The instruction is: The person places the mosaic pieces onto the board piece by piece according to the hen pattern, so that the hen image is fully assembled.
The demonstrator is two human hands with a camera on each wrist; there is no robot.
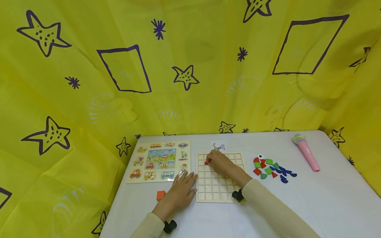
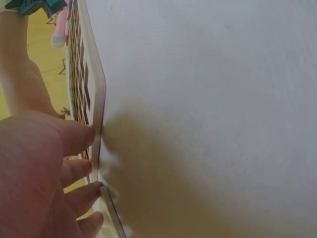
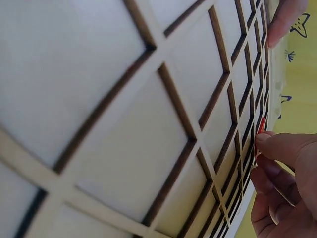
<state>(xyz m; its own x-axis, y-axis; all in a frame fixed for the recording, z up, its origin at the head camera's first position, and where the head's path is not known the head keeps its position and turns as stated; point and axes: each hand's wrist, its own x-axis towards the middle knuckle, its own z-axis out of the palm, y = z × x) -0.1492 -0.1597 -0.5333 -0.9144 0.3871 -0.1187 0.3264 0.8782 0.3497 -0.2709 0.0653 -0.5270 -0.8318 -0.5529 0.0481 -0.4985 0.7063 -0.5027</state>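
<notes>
A small red piece [image 1: 206, 162] is pinched between the thumb and fingers of my right hand [image 1: 221, 162], over the upper left cells of a wooden grid board [image 1: 209, 188]. In the right wrist view the red piece [image 3: 262, 124] shows as a thin edge at the fingertips, right by the grid's slats. My left hand [image 1: 180, 193] rests with fingers spread at the board's left edge; its thumb touches that rim in the left wrist view. A small picture card [image 1: 218, 144] lies behind the board, partly covered by my right hand.
Red, green and blue flat pieces [image 1: 269, 161] lie in a cluster right of the board. Farther right is a pink microphone [image 1: 309, 154]. At left are a vehicle picture puzzle [image 1: 140, 180] and an orange-red block [image 1: 160, 195]. A yellow curtain [image 1: 184, 109] hangs behind the table.
</notes>
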